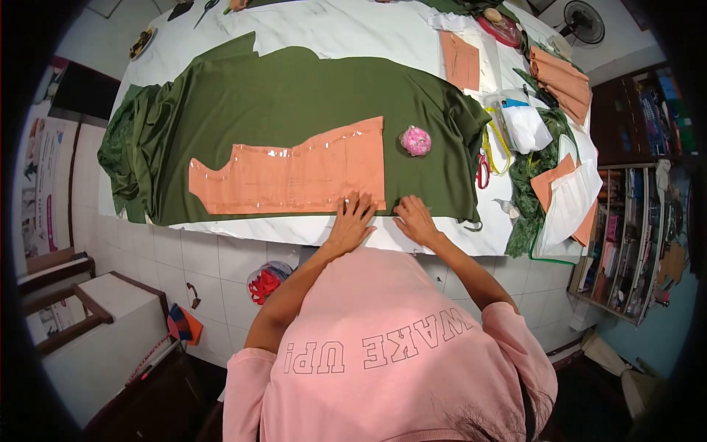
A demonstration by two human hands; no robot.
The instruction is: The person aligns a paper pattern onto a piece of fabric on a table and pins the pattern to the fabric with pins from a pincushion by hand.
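Observation:
Olive green fabric lies spread over the table. Pinned flat on it is an orange paper pattern piece, with shiny pins along its edges. My left hand rests on the pattern's lower right corner, fingers stretched and spread. Just right of the pattern, my right hand is at the fabric's near edge, its fingers bent and closed on the cloth; the fingertips are partly hidden. A round pink pincushion sits on the fabric above my right hand.
The white marbled table shows along the near edge. To the right lie red-handled scissors, a yellow tape measure, green lace and more orange pattern pieces. A fan stands at the back right.

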